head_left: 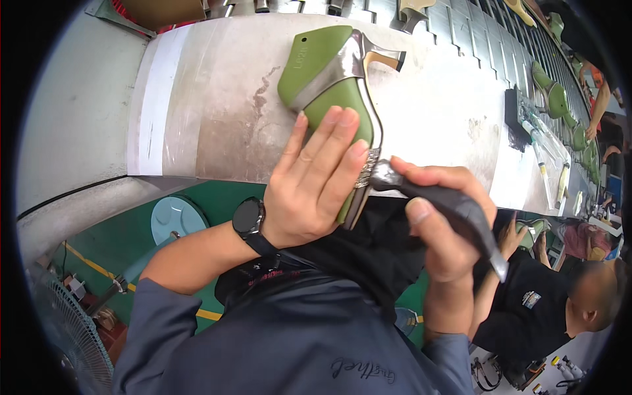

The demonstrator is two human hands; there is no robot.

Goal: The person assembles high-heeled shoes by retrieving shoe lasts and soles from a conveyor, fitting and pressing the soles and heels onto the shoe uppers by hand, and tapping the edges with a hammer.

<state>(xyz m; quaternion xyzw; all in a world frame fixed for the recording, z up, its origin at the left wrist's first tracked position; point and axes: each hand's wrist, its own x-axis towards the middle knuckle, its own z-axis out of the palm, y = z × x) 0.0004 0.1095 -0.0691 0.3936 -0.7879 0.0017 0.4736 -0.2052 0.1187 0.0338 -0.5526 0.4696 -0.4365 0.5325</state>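
A heeled shoe point(342, 69) in shiny metallic straps sits on a green shoe last point(316, 56), lying on its side on the worktable. Its heel points right, and its toe reaches past the table's near edge. My left hand point(313, 178) holds the last near the toe, fingers stretched along the green side, thumb hidden. My right hand point(454, 217) is closed around a dark hammer-like tool point(454, 204) with a rounded metal face and a flat metal end. That rounded face meets the sole edge beside a textured, glittery strap point(367, 168).
A pale worktable point(224, 99) has a slatted metal conveyor point(454, 29) behind it. Brushes or pens stand in a dark holder point(520, 118) at right. A co-worker point(559, 296) handles another green last at lower right. A fan point(66, 322) and a round bluish stool point(178, 220) are at left.
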